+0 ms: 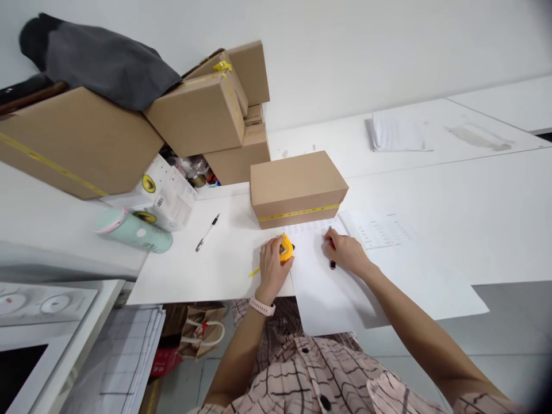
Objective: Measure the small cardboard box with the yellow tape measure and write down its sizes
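Observation:
My left hand [272, 263] is wrapped round a yellow tape measure [286, 248] on the white table, just in front of a closed cardboard box [297, 187]. A short yellow strip [254, 272] shows to the left of this hand; its link to the tape measure is hidden. Over the large white sheets, my right hand [345, 251] is closed on a slim red-and-black pen-like item [332, 264], mostly covered by the fingers. The printed sheet [313, 226] under the box's front edge and an open printed page [382, 230] lie close by.
A black-and-clear pen [207, 232] lies on the left of the table [233, 253]. Beyond it are a mint bottle [133, 230], an avocado-print carton [172, 198] and stacked cardboard boxes [198, 112]. Folded papers [397, 132] rest at the back right. A white appliance [47, 322] stands lower left.

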